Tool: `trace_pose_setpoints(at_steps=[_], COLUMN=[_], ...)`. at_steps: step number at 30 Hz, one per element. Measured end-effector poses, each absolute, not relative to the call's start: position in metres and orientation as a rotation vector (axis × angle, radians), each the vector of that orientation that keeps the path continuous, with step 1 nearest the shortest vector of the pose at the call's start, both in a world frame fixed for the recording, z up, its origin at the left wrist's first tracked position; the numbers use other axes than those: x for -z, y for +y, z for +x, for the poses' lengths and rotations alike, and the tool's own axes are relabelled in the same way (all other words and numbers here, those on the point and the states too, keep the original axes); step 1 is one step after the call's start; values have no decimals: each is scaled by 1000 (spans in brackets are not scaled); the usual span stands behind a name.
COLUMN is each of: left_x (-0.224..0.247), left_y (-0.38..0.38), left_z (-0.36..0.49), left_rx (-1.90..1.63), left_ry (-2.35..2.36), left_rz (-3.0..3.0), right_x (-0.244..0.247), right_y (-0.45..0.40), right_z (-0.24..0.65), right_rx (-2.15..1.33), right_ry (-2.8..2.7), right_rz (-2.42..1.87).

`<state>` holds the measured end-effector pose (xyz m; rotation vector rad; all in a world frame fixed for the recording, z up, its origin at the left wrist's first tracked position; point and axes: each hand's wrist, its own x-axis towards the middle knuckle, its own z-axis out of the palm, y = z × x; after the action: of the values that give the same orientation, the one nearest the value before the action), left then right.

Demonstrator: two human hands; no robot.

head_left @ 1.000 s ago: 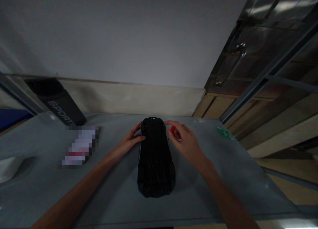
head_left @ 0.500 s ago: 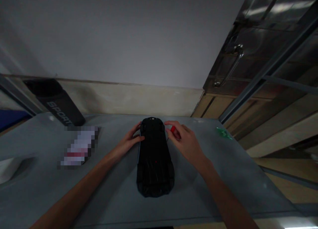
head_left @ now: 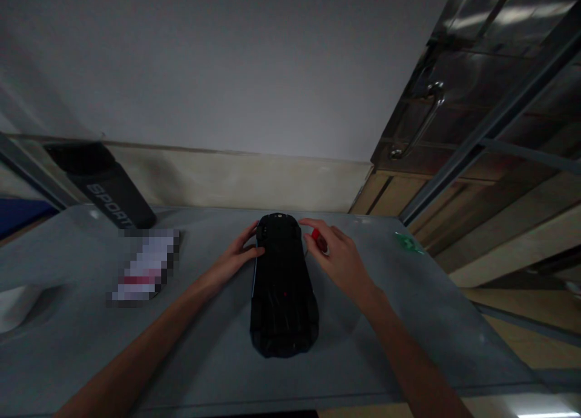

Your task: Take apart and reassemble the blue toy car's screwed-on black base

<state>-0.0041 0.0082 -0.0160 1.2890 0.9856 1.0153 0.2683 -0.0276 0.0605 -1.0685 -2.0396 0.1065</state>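
Note:
A black toy car [head_left: 284, 285] lies upside down on the grey table, its underside facing up. My left hand [head_left: 238, 254] grips its far left side, the thumb resting on the underside and the fingers along the edge. At the far right side of the car, my right hand [head_left: 333, 254] is closed round a small red object [head_left: 319, 239], with a fingertip close to the car's edge. Most of the red object is hidden by the fingers.
A dark bottle [head_left: 111, 191] stands at the table's back left, beside a blurred pale packet [head_left: 145, 267]. A white object [head_left: 18, 308] sits at the left edge. A green item in clear wrap [head_left: 409, 243] lies at the right of the table [head_left: 204, 369].
The red object has turned slightly between the fingers of my right hand, and more of it shows. My left hand and the car have stayed in place.

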Motion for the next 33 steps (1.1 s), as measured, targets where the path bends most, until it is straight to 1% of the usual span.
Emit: trace_pose_setpoints(at_steps=[10, 13, 18, 33], left_x=[20, 21, 20, 23], left_y=[9, 10, 10, 12], left_z=[-6, -6, -7, -7], left_rx=[-1003, -1010, -989, -1016], left_ry=[1009, 1004, 1006, 1005], left_rz=[1301, 1301, 1305, 1292], right_x=[-54, -56, -60, -59], right_y=[-24, -25, -27, -27], right_z=[271, 271, 269, 269], right_rx=[-39, -70, -147, -134], right_ry=[-2023, -2003, -2033, -2039], right_rz=[-1091, -1120, -1050, -1069])
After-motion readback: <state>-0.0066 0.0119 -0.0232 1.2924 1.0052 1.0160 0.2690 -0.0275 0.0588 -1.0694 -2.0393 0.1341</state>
